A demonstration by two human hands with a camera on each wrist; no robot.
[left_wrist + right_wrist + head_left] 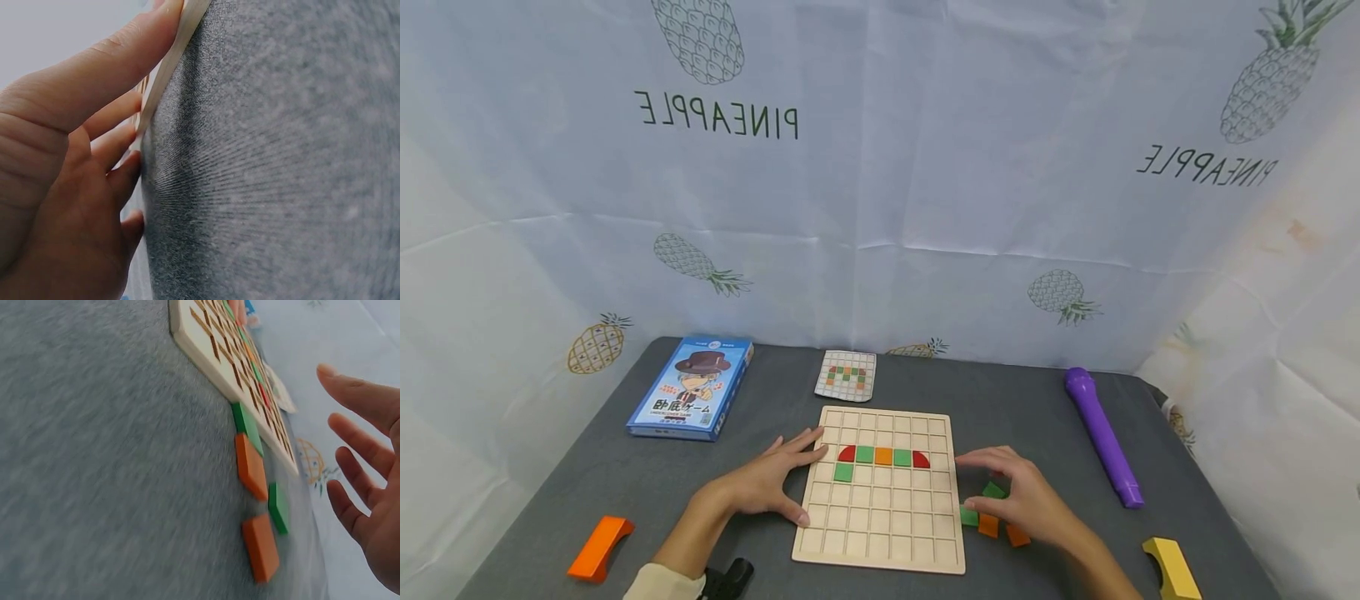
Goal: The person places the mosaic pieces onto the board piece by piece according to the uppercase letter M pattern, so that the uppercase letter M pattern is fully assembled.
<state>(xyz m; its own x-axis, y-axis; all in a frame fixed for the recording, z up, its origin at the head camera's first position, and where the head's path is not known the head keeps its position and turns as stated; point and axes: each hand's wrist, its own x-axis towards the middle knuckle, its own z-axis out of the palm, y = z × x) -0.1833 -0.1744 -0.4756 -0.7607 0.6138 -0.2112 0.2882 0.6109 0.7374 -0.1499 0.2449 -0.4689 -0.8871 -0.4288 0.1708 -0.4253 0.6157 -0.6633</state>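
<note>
A light wooden grid board (880, 518) lies on the dark tabletop. A red quarter-round tile (847, 454) and another red one (921, 460) end a row of green and orange tiles, with one green tile (843, 472) below its left part. Fingers spread, my left hand (767, 475) touches the board's left edge with its fingertips and thumb. My right hand (1018, 492) hovers with parted thumb and fingers beside the board's right edge, holding nothing. Beneath it lie loose tiles, among them a green tile (247, 428) by the board and an orange tile (250, 467).
A small pattern card (846, 377) lies behind the board. A blue game box (691, 390) is at the back left, a purple microphone-shaped toy (1103, 437) at the right. An orange arch block (600, 548) and a yellow arch block (1172, 568) lie near the front corners.
</note>
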